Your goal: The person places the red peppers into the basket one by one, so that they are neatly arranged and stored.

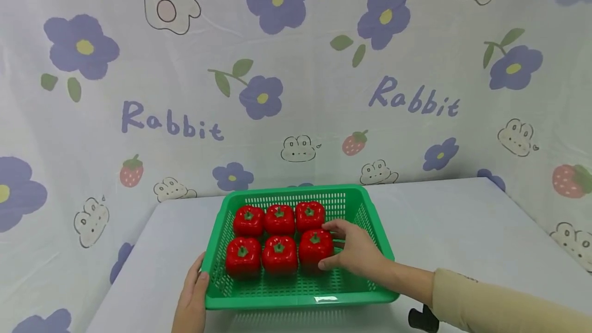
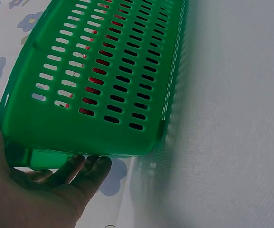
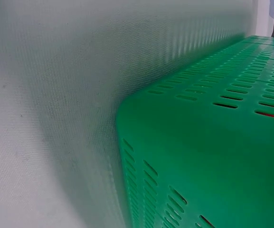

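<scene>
Several red bell peppers (image 1: 279, 256) with green stems stand in two rows inside a green plastic basket (image 1: 302, 300). My right hand (image 1: 358, 253) reaches in over the basket's right side. Its fingers and thumb curve round the front right bell pepper (image 1: 316, 248), which sits beside its row. My left hand (image 1: 191, 297) holds the basket's left rim, thumb at the top edge. In the left wrist view the left hand's fingers (image 2: 91, 178) lie under the rim. The right wrist view has only the basket's slotted outside (image 3: 198, 137); the right hand is hidden there.
The basket stands on a white-covered table (image 1: 444, 225). Behind it hangs a patterned cloth (image 1: 296, 117) with flowers and rabbits. A small black object (image 1: 423, 319) shows under the right sleeve (image 1: 485, 297). Slotted walls and a raised rim surround the bell peppers.
</scene>
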The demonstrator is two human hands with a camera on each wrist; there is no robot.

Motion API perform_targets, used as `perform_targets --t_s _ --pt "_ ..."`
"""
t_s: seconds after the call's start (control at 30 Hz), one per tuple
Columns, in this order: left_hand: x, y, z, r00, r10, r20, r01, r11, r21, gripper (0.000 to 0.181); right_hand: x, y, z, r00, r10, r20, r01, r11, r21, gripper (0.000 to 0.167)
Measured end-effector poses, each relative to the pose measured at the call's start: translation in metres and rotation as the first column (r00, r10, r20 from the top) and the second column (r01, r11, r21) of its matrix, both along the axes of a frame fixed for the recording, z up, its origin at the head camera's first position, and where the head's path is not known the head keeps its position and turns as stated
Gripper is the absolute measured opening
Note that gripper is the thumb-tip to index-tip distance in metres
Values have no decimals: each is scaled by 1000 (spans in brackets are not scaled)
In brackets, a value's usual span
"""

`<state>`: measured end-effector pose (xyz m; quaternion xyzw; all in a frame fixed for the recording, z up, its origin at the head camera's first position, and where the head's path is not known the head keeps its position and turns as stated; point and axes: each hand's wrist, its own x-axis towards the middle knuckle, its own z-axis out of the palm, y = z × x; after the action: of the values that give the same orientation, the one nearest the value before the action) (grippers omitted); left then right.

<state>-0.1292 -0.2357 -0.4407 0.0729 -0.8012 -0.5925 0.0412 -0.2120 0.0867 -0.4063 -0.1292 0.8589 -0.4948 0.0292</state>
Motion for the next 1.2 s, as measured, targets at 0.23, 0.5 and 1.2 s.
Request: perform_targets --t_s 0.23,0.5,1.2 --pt "1 1 0 1000 -4 -7 4 1000 -3 62 0 0 -2 999 -20 30 21 1000 -7 68" --pt "0 0 0 1000 -14 -15 14 1000 -6 62 0 0 1 999 -14 41 15 1000 -27 68" --pt "1 0 -1 1000 -2 -6 2 1000 11 61 0 -1 2 995 18 102 -13 999 -52 76"
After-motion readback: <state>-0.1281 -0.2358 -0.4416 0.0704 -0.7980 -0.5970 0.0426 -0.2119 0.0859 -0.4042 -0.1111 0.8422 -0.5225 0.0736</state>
